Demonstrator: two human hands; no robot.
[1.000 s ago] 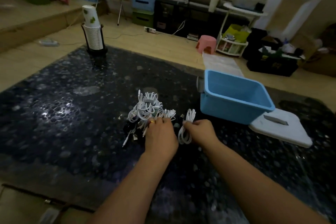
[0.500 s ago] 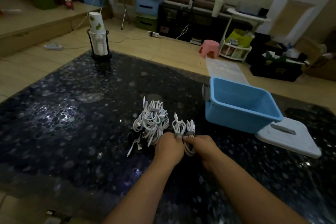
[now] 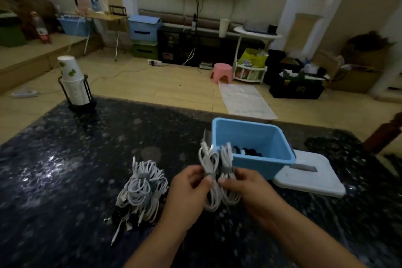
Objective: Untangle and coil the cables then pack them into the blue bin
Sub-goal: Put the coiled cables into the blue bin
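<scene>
Two coiled white cables, each bound with a grey strap, are held up side by side above the dark table. My left hand pinches the left coil at its strap. My right hand pinches the right coil the same way. Just behind them stands the blue bin, with dark cables lying in its bottom. A heap of more white coiled cables, with some black ones under it, lies on the table left of my hands.
A white bin lid lies on the table right of the bin. A stack of paper cups in a black holder stands at the table's far left corner. Beyond the table edge are wooden floor, a pink stool and storage boxes.
Both hands have lifted the two strapped coils off the table and carried them up and right, close to the front of the blue bin. The camera has tilted upward.
</scene>
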